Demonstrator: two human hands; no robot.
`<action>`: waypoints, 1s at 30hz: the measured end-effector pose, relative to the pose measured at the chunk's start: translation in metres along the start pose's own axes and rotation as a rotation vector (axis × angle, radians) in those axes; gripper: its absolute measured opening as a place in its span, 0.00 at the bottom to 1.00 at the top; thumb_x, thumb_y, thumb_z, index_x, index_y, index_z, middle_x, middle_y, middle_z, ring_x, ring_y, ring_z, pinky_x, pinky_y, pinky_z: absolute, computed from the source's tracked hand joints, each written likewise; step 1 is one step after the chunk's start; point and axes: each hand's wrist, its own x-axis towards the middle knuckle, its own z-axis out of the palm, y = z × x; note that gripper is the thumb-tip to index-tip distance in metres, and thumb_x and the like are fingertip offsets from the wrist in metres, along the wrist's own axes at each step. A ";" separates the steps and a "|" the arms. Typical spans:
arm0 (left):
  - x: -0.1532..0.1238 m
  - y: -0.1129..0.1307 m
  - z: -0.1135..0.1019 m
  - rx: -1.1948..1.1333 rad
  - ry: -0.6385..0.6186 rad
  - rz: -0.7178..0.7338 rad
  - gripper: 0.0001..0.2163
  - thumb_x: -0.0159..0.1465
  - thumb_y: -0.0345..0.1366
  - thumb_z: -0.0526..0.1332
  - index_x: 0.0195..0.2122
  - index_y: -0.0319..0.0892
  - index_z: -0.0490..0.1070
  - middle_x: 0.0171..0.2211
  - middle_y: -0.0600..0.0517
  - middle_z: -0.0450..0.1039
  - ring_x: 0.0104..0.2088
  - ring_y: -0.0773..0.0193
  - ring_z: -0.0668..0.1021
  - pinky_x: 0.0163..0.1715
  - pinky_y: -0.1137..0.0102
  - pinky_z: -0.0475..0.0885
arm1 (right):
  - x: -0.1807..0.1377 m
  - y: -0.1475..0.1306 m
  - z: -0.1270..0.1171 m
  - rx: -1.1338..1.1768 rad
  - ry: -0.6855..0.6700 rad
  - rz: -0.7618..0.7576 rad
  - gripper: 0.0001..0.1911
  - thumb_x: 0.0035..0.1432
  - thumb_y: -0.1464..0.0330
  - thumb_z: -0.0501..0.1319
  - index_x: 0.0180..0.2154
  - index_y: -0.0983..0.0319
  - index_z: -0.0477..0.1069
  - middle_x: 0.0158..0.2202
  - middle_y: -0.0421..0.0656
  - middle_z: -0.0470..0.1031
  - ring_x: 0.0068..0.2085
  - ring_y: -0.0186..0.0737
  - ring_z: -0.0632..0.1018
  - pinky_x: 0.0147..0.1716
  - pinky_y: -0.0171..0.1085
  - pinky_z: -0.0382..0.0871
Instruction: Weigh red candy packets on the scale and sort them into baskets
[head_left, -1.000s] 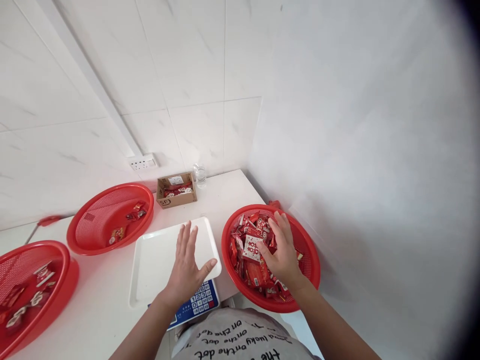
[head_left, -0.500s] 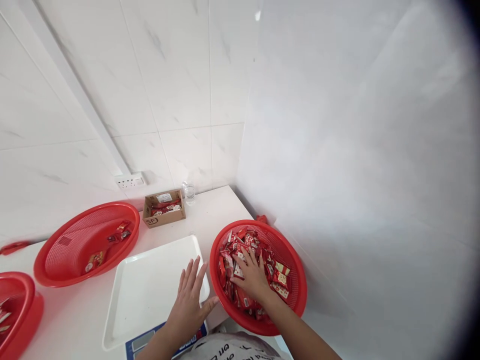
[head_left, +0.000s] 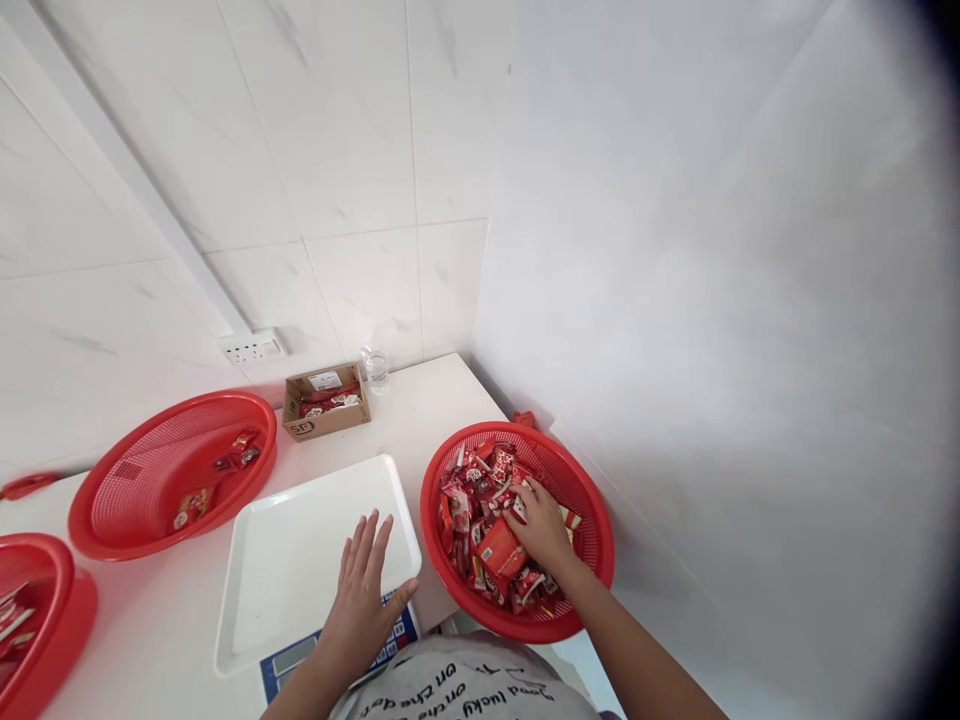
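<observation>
My right hand [head_left: 538,522] is down in a red mesh basket [head_left: 592,530] full of red candy packets [head_left: 480,500], with its fingers curled into the pile around some packets. My left hand [head_left: 361,600] lies open and flat, fingers spread, on the near right corner of a white tray [head_left: 300,540]. That tray sits on a scale with a blue keypad [head_left: 397,640]. The left hand holds nothing.
A second red basket [head_left: 135,480] at the left holds a few packets, and a third red basket [head_left: 30,620] shows at the far left edge. A small cardboard box [head_left: 324,400] and a glass [head_left: 374,367] stand by the tiled wall. The right wall is close.
My right hand has shifted within the basket and curled its fingers into the packets. The left hand slid a little towards me on the tray. The view has swung right.
</observation>
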 end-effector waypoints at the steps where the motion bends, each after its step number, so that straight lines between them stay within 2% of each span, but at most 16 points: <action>1: 0.000 0.001 -0.001 -0.001 -0.004 -0.001 0.34 0.64 0.45 0.53 0.66 0.52 0.33 0.66 0.45 0.43 0.65 0.50 0.47 0.58 0.46 0.54 | 0.000 0.002 0.000 0.018 0.007 0.002 0.20 0.54 0.64 0.55 0.49 0.62 0.68 0.58 0.51 0.61 0.59 0.49 0.63 0.57 0.47 0.56; 6: 0.000 0.002 -0.002 0.007 -0.011 -0.005 0.34 0.64 0.45 0.52 0.66 0.52 0.33 0.66 0.44 0.44 0.65 0.49 0.48 0.58 0.46 0.54 | 0.002 0.010 -0.001 0.146 0.004 -0.001 0.19 0.55 0.65 0.53 0.47 0.62 0.68 0.55 0.51 0.65 0.57 0.47 0.65 0.54 0.46 0.61; 10: 0.000 0.000 0.001 0.014 -0.014 0.005 0.33 0.64 0.45 0.52 0.66 0.52 0.32 0.66 0.44 0.44 0.65 0.50 0.48 0.58 0.46 0.54 | 0.008 0.011 -0.012 0.319 0.052 0.003 0.15 0.56 0.65 0.49 0.38 0.60 0.71 0.44 0.47 0.73 0.48 0.45 0.73 0.49 0.45 0.65; 13: 0.001 0.001 0.001 0.001 -0.029 0.005 0.33 0.64 0.45 0.51 0.66 0.52 0.34 0.66 0.44 0.45 0.65 0.50 0.48 0.58 0.47 0.54 | 0.012 0.010 -0.023 0.452 0.106 0.084 0.14 0.55 0.62 0.50 0.34 0.59 0.72 0.39 0.46 0.76 0.43 0.45 0.75 0.47 0.46 0.67; 16: 0.003 0.003 0.000 -0.024 -0.044 0.010 0.32 0.64 0.46 0.51 0.66 0.51 0.36 0.66 0.44 0.46 0.65 0.51 0.49 0.58 0.47 0.54 | 0.014 0.007 -0.031 0.584 0.151 0.175 0.16 0.54 0.59 0.52 0.38 0.59 0.72 0.41 0.46 0.76 0.43 0.45 0.76 0.46 0.46 0.68; 19: 0.006 0.005 -0.001 -0.042 -0.061 0.016 0.31 0.65 0.46 0.51 0.66 0.50 0.37 0.65 0.44 0.47 0.65 0.52 0.48 0.59 0.48 0.54 | 0.018 0.002 -0.034 0.648 0.194 0.175 0.21 0.56 0.57 0.52 0.45 0.61 0.70 0.47 0.48 0.74 0.47 0.45 0.75 0.47 0.45 0.68; 21: 0.008 0.006 -0.003 -0.049 -0.067 0.013 0.31 0.65 0.46 0.50 0.66 0.50 0.37 0.65 0.45 0.48 0.65 0.53 0.48 0.59 0.49 0.53 | 0.020 -0.002 -0.034 0.589 0.202 0.120 0.23 0.57 0.57 0.51 0.50 0.61 0.68 0.51 0.49 0.72 0.51 0.44 0.73 0.50 0.45 0.66; 25: 0.008 0.006 -0.003 -0.057 -0.069 0.004 0.30 0.65 0.46 0.49 0.66 0.50 0.38 0.65 0.45 0.49 0.65 0.53 0.48 0.59 0.49 0.54 | 0.025 -0.014 -0.027 0.280 0.191 -0.037 0.23 0.61 0.63 0.47 0.54 0.61 0.65 0.58 0.48 0.64 0.60 0.45 0.62 0.58 0.51 0.55; 27: 0.008 0.005 -0.003 -0.057 -0.071 0.002 0.30 0.65 0.46 0.49 0.66 0.50 0.38 0.65 0.45 0.49 0.65 0.53 0.49 0.59 0.48 0.54 | 0.027 -0.021 -0.019 0.137 0.087 -0.085 0.24 0.60 0.63 0.48 0.55 0.62 0.64 0.61 0.50 0.60 0.62 0.48 0.58 0.59 0.52 0.51; 30: 0.006 0.004 -0.002 -0.050 -0.072 0.001 0.30 0.65 0.45 0.50 0.66 0.51 0.38 0.65 0.45 0.50 0.65 0.53 0.49 0.59 0.48 0.54 | 0.028 -0.032 -0.006 0.007 -0.190 -0.090 0.32 0.56 0.59 0.55 0.60 0.62 0.56 0.62 0.54 0.57 0.63 0.51 0.57 0.58 0.51 0.50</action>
